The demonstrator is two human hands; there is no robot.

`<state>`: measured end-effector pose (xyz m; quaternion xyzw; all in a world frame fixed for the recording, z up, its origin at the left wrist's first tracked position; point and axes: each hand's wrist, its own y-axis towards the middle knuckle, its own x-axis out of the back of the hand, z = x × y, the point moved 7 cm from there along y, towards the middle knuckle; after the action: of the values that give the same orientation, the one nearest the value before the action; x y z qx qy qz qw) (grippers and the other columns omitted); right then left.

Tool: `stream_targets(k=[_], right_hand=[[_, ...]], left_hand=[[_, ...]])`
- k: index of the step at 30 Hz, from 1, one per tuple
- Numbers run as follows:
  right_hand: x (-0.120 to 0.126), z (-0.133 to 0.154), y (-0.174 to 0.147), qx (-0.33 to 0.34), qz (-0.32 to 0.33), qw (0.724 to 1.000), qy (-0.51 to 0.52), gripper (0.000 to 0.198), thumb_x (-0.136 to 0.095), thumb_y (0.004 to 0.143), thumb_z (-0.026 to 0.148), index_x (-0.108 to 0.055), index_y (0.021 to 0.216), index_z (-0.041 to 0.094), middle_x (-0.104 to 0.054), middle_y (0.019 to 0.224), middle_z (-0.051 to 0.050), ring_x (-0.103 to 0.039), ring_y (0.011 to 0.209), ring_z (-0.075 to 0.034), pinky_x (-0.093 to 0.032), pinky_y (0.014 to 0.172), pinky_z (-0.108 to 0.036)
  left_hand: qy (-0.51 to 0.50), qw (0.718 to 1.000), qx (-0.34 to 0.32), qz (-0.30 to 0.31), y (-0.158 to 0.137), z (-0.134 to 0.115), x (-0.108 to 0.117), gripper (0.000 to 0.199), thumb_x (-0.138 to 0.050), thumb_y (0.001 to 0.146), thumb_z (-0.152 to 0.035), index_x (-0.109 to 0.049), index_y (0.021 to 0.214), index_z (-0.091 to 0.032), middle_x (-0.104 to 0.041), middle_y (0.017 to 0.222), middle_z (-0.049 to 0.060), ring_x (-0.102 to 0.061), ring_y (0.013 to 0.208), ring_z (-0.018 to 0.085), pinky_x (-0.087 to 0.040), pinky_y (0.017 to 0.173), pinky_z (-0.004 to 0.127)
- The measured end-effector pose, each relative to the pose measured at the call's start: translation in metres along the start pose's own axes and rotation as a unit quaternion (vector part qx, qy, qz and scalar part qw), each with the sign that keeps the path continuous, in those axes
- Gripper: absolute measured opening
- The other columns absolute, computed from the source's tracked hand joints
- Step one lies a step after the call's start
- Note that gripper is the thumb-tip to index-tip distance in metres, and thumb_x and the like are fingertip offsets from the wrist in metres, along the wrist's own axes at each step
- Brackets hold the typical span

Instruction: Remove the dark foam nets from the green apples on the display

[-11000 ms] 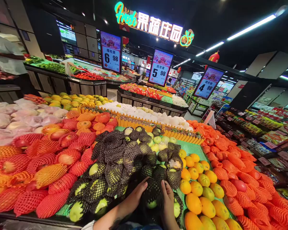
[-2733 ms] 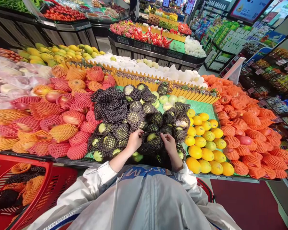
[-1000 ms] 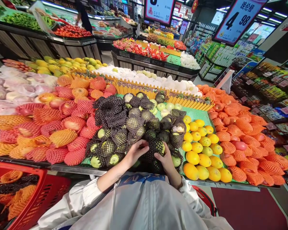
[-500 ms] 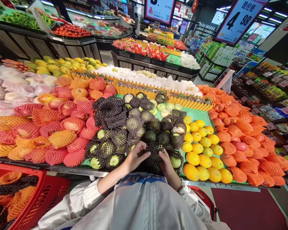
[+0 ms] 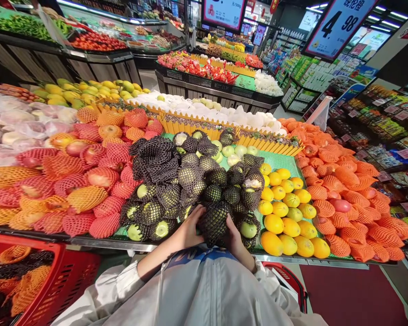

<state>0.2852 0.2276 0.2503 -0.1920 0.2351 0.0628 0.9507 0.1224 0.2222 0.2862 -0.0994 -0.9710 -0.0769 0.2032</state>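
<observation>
Between my two hands is a green apple in a black foam net (image 5: 215, 222), close to my jacket at the display's front edge. My left hand (image 5: 189, 230) presses on its left side, thumb low and fingers toward the top. Along the right side, my right hand (image 5: 234, 235) grips it too. The net covers nearly the whole fruit. Just beyond lie more green apples in black nets (image 5: 156, 210), with several bare green apples (image 5: 228, 151) behind them. A stack of flat black nets (image 5: 154, 158) rests on the pile's left.
Oranges (image 5: 279, 208) sit to the right, then fruit in orange nets (image 5: 357, 213). Red apples in pink and yellow nets (image 5: 88, 194) fill the left. A low yellow fence (image 5: 197, 129) runs behind. A red basket of loose nets (image 5: 64, 271) stands at the lower left.
My left hand has moved from above the fruit to its left side and now clasps it. The netted apple shows more fully between both hands.
</observation>
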Motion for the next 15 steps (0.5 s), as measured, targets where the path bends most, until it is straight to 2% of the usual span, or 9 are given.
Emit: stream_targets(k=[2,7,9,12,15], right_hand=[[-0.002,-0.001,-0.002,-0.009,0.012,0.999,-0.028,0.067,-0.074,0.068,0.064,-0.066,0.124,0.029,-0.057,0.145,0.000,-0.033,0.148,-0.028,-0.024,0.125,-0.046],[-0.003,0.003,-0.006,0.014,0.005,0.996,-0.093,0.076,-0.078,0.070,0.057,-0.054,0.136,0.030,-0.051,0.149,-0.002,-0.040,0.143,-0.027,-0.024,0.124,-0.045],[-0.003,0.011,-0.008,0.047,-0.014,0.990,-0.132,0.068,-0.077,0.072,0.056,-0.057,0.131,0.029,-0.055,0.143,-0.003,-0.044,0.139,-0.027,-0.026,0.123,-0.044],[-0.012,0.034,-0.013,0.136,-0.012,0.970,-0.201,0.049,-0.075,0.076,0.051,-0.063,0.119,0.029,-0.058,0.134,-0.003,-0.046,0.134,-0.026,-0.027,0.121,-0.041],[-0.025,0.044,-0.018,0.160,0.041,0.961,-0.221,0.057,-0.080,0.073,0.043,-0.059,0.124,0.030,-0.055,0.134,-0.003,-0.046,0.132,-0.025,-0.029,0.120,-0.041]], left_hand=[[0.061,0.998,-0.012,0.010,-0.002,0.003,-0.002,0.090,-0.073,0.053,-0.015,-0.048,0.140,-0.010,-0.042,0.153,0.023,-0.043,0.141,0.040,-0.037,0.117,0.055],[0.136,0.990,-0.033,0.020,-0.001,-0.008,0.000,0.081,-0.076,0.054,-0.026,-0.057,0.132,-0.010,-0.059,0.138,0.022,-0.057,0.128,0.038,-0.049,0.109,0.052],[0.151,0.988,-0.032,0.008,-0.001,-0.012,0.003,0.083,-0.077,0.053,-0.028,-0.057,0.131,-0.010,-0.060,0.137,0.022,-0.059,0.126,0.038,-0.050,0.107,0.051],[0.178,0.984,-0.013,-0.009,-0.002,-0.011,0.006,0.086,-0.078,0.048,-0.028,-0.058,0.130,-0.011,-0.058,0.138,0.023,-0.058,0.127,0.041,-0.049,0.107,0.052],[0.187,0.982,-0.013,-0.031,-0.002,-0.014,0.010,0.077,-0.077,0.053,-0.030,-0.060,0.126,-0.011,-0.060,0.134,0.024,-0.060,0.122,0.041,-0.051,0.104,0.052]])
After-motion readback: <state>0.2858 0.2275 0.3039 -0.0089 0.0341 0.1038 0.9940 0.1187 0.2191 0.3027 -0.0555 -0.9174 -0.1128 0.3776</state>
